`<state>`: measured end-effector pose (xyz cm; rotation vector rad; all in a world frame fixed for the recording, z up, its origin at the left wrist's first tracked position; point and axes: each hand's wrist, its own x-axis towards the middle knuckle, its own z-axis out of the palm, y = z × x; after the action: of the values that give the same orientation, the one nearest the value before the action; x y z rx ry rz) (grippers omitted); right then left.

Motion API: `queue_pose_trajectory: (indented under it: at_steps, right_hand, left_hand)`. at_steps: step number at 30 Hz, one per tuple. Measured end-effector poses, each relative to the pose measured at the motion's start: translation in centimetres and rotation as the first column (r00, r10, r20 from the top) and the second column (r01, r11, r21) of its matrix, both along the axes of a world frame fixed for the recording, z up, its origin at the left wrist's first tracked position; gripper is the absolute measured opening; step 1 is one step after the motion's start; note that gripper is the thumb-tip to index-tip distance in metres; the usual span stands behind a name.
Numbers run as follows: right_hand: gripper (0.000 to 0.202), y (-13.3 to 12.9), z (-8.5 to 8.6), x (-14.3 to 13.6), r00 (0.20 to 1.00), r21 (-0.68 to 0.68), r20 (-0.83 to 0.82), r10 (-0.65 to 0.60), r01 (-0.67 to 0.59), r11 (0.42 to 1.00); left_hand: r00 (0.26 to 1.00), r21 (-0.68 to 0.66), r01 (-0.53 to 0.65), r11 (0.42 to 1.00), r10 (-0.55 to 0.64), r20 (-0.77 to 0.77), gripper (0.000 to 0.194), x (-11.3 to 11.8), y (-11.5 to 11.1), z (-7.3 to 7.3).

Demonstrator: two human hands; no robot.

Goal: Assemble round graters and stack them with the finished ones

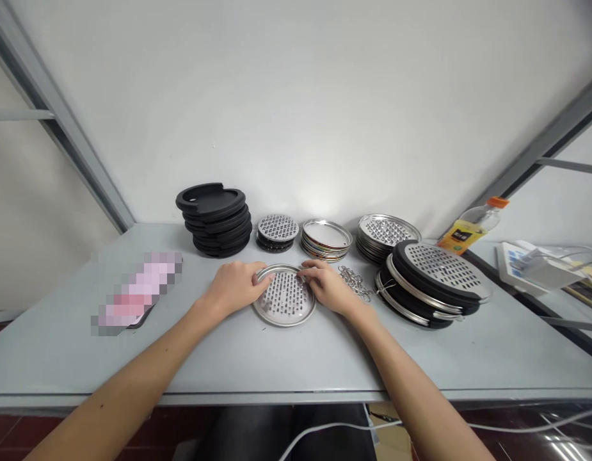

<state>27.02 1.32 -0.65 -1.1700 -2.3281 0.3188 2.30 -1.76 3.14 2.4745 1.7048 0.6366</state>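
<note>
A round metal grater plate [285,299] lies flat on the table in front of me, its raised slots ringed by a shiny rim. My left hand [237,285] grips the upper left of that rim, thumb over the edge. On the upper right of the rim, my right hand [326,285] has its thumb and fingers closed; the fingertips' undersides are hidden. Just beyond my right hand is a small heap of metal wire clips [354,283]. Behind the plate stand a stack of small slotted discs [278,228] and a stack of metal rings or lids [327,235].
Black round holders [214,221] are stacked at the back left. To the right are a stack of larger grater plates [388,230] and a leaning pile of black-rimmed assemblies [432,282]. A drink bottle [473,225] tilts behind them. A blurred-out phone-like object [139,291] lies left.
</note>
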Motion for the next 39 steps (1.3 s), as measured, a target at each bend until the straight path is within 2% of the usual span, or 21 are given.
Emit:
queue_pose_trajectory:
  at_steps: [3, 5, 9, 12, 19, 24, 32, 39]
  right_hand:
    - [0.042, 0.1, -0.3, -0.1, 1.0, -0.007, 0.015, -0.014, 0.014, 1.0]
    - [0.045, 0.2, -0.5, -0.1, 1.0, -0.01, 0.01, -0.008, 0.008, 1.0]
    - [0.046, 0.4, -0.6, -0.1, 1.0, 0.005, -0.001, 0.018, -0.018, 1.0]
    - [0.045, 0.5, -0.7, -0.1, 1.0, 0.017, -0.003, 0.025, -0.025, 1.0]
    - [0.044, 0.3, -0.4, -0.4, 1.0, 0.002, -0.028, 0.01, -0.01, 1.0]
    - [0.031, -0.1, -0.2, -1.1, 0.995, -0.011, -0.097, -0.034, 0.033, 0.999]
    - [0.038, 0.0, -1.2, -1.4, 0.997, -0.021, -0.051, -0.049, 0.048, 0.999]
    - [0.041, -0.1, -1.1, -1.6, 0.998, -0.055, -0.04, -0.058, 0.056, 0.997]
  left_hand:
    - [0.995, 0.014, 0.012, 1.0, -0.013, 0.1, 0.035, 0.1, -0.1, -0.1]
    - [0.988, 0.04, 0.114, 0.993, -0.118, 0.103, 0.044, 0.2, -0.3, -0.2]
    - [0.92, -0.009, 0.391, 0.92, -0.391, 0.042, 0.091, 0.6, -0.6, -0.8]
    - [0.885, -0.082, 0.465, 0.881, -0.464, 0.033, 0.108, 0.8, -0.5, -1.5]
    - [0.889, -0.146, 0.456, 0.878, -0.455, 0.037, 0.112, 0.8, 0.0, -2.2]
    - [0.894, -0.154, 0.449, 0.88, -0.443, 0.07, 0.106, 1.1, 0.2, -2.2]
    - [0.889, -0.225, 0.448, 0.865, -0.457, 0.01, 0.119, 0.8, 0.6, -2.3]
    - [0.885, -0.195, 0.463, 0.864, -0.464, 0.044, 0.119, 0.7, 0.7, -2.7]
